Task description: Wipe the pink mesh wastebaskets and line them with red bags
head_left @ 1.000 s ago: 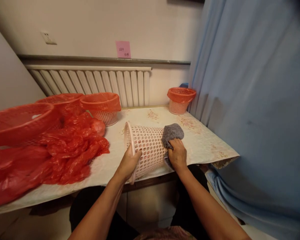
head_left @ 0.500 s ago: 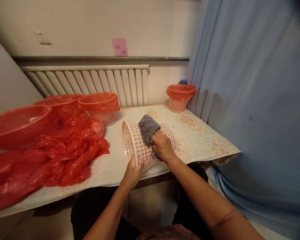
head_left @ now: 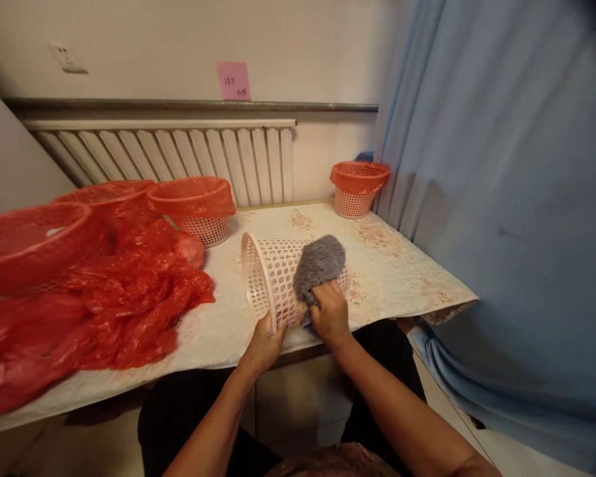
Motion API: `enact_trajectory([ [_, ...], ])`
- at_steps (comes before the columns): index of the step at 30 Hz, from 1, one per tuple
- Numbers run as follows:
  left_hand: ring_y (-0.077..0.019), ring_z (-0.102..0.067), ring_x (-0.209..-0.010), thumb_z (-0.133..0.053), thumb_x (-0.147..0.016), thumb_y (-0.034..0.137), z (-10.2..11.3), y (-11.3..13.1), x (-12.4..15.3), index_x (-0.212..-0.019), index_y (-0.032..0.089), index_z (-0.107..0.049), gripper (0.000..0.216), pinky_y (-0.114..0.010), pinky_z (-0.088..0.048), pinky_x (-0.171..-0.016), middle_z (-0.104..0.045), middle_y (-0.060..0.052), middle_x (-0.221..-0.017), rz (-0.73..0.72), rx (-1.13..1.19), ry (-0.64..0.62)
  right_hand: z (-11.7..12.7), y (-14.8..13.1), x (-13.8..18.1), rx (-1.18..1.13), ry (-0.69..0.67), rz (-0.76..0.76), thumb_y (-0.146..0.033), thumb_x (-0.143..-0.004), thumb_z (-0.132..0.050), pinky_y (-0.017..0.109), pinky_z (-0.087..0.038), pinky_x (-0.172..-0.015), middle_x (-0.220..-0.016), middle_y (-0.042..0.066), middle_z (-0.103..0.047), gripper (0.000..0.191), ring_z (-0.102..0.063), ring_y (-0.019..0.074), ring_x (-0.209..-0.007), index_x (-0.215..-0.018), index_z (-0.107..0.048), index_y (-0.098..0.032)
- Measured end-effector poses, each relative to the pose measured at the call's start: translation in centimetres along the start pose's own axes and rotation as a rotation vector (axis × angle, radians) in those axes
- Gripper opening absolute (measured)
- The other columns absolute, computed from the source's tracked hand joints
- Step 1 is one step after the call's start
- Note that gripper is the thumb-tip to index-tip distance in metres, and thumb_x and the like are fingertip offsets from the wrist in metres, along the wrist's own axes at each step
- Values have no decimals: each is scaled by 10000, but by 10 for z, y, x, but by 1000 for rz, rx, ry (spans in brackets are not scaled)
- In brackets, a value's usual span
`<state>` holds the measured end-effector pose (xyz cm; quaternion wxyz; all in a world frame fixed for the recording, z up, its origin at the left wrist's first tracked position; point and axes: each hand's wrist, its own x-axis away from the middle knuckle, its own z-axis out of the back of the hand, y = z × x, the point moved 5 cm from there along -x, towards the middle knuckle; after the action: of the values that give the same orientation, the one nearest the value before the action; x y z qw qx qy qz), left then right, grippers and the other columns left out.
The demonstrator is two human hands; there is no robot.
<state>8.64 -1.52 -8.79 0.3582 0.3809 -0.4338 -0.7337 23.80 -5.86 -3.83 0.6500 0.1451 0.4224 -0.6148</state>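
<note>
A pale pink perforated plastic basket (head_left: 278,271) lies on its side near the table's front edge, its mouth facing left. My left hand (head_left: 264,343) grips the rim at its lower front, thumb outside. A grey cloth (head_left: 322,262) is bunched in my right hand (head_left: 330,311), whose fingers are closed around it. The cloth rests against the outer side of the basket, toward the base end. Part of the basket's wall and base is hidden behind the cloth and hand.
Crumpled red plastic bags (head_left: 139,305) cover the table's left side. Behind them stand several red-lined baskets, one a pink basket (head_left: 203,228). Another lined basket (head_left: 353,202) stands at the back right beside a blue curtain (head_left: 501,199). A radiator (head_left: 179,159) runs along the wall.
My right hand has moved the cloth rightward along the basket's side, toward its base. My left hand still holds the rim. The view has shifted slightly.
</note>
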Motion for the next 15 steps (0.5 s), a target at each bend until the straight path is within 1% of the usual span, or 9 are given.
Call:
enact_trajectory([
  [2, -220, -621, -972, -465, -835, 276, 1, -1, 1, -1007, 128, -618, 274, -374, -462, -937, -691, -89, -1011, 2, -43, -4, -5, -33, 0, -46, -20, 89, -61, -645, -431, 333, -360, -760, -777, 54, -528, 174, -431, 222, -840, -699, -507, -207],
  [3, -221, -626, -931, -458, -833, 264, 1, -2, 3, -977, 127, -622, 258, -376, -477, -908, -696, -90, -973, 3, -65, -10, -6, -45, -4, -49, -26, 123, -67, -640, -436, 334, -358, -744, -757, 54, -519, 158, -427, 221, -819, -674, -498, -208],
  [4, -221, -628, -901, -450, -833, 254, 1, -3, 4, -960, 127, -622, 249, -378, -486, -885, -698, -92, -948, 3, -83, -16, -7, -53, -9, -41, -31, 151, -74, -641, -442, 334, -353, -728, -743, 54, -514, 144, -422, 220, -802, -654, -489, -209],
  [6, -222, -631, -894, -439, -842, 251, 2, -7, 8, -979, 127, -623, 260, -383, -488, -883, -698, -96, -960, -9, -97, -27, -6, -60, -24, -8, -49, 202, -87, -655, -456, 333, -345, -714, -742, 55, -517, 126, -418, 218, -790, -647, -489, -209],
  [8, -227, -628, -965, -437, -858, 270, 1, -15, 12, -1040, 131, -620, 293, -392, -466, -937, -692, -97, -1031, -28, -96, -43, -5, -57, -43, 30, -84, 239, -98, -677, -469, 330, -345, -729, -781, 57, -536, 119, -427, 218, -815, -692, -515, -207],
  [10, -230, -610, -1049, -431, -869, 283, -1, -26, 17, -1080, 135, -620, 320, -398, -431, -995, -680, -98, -1094, -46, -106, -63, -4, -46, -61, 64, -116, 236, -98, -701, -474, 323, -346, -751, -819, 58, -554, 130, -438, 218, -849, -739, -537, -205],
  [13, -230, -581, -1121, -418, -874, 273, -3, -43, 23, -1097, 147, -627, 331, -400, -399, -1035, -666, -94, -1145, -74, -141, -89, -1, -25, -77, 121, -135, 162, -86, -729, -471, 311, -348, -779, -856, 59, -573, 149, -451, 215, -891, -777, -553, -201],
  [15, -233, -571, -1137, -422, -865, 259, -5, -48, 25, -1099, 158, -632, 330, -406, -388, -1048, -663, -85, -1160, -74, -153, -120, -1, -16, -77, 155, -137, 111, -82, -741, -471, 307, -348, -786, -864, 60, -580, 156, -453, 216, -899, -791, -561, -199],
])
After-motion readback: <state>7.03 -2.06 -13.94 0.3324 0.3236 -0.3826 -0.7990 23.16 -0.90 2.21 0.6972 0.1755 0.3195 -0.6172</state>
